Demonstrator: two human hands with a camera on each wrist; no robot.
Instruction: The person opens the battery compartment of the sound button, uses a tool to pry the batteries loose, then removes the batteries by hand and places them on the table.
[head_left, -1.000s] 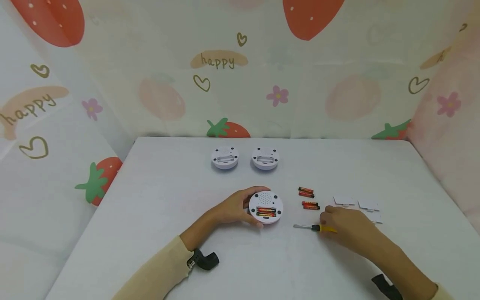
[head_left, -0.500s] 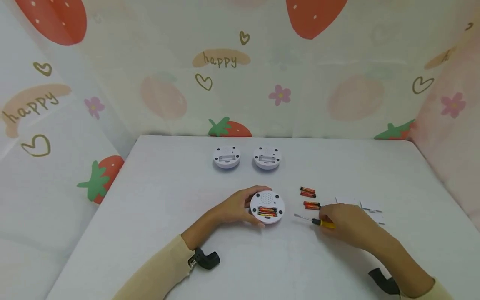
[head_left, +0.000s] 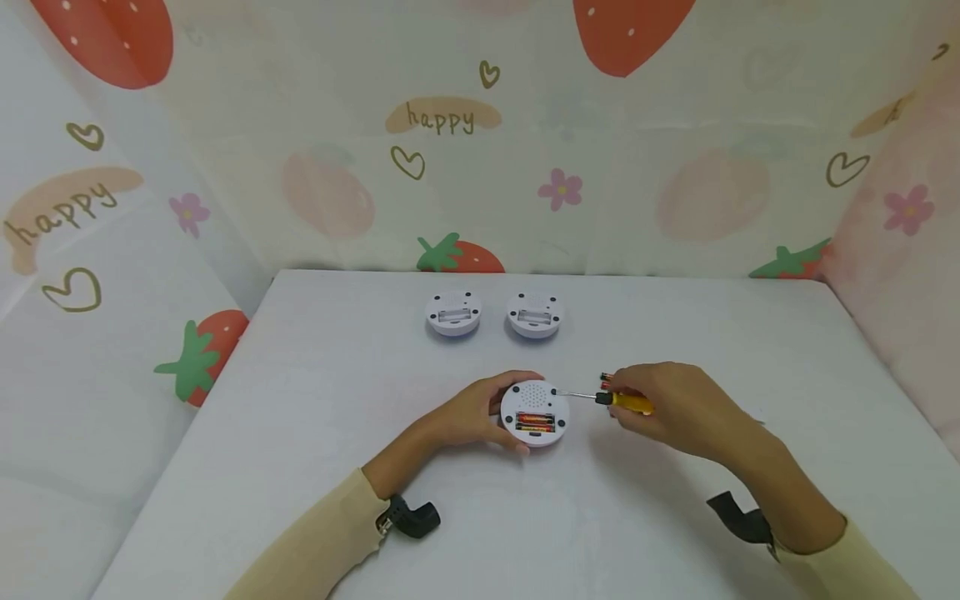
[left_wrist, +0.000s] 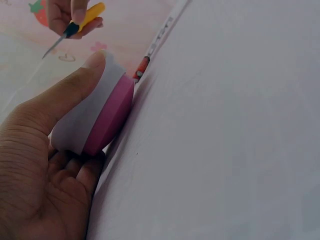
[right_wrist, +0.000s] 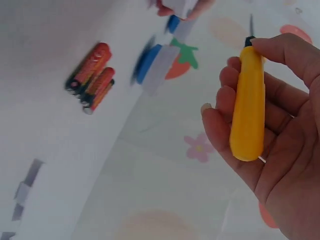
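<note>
My left hand [head_left: 467, 414] grips a round white device [head_left: 535, 395] by its edge. Its underside faces up, and orange-and-black batteries [head_left: 536, 422] lie in the uncovered compartment. The left wrist view shows a pink part [left_wrist: 111, 114] below its white body, with the thumb along the white edge. In my right hand [head_left: 675, 408] is a screwdriver [head_left: 632, 403], held by its yellow handle [right_wrist: 248, 105] with the thumb near the dark collar. Its metal shaft points left, and the tip overlaps the device's upper right edge in the head view, near a dark round foot.
Two more white devices [head_left: 453, 313] stand at the back, compartments bare; the right wrist view shows blue [right_wrist: 150, 65] on one. Several loose batteries [right_wrist: 92, 67] lie on the white table [head_left: 337, 333], mostly behind my right hand in the head view, as are the flat white covers.
My right hand has lifted the screwdriver from the table beside the covers and brought it up and left to the device. The left hand keeps its hold on the device.
</note>
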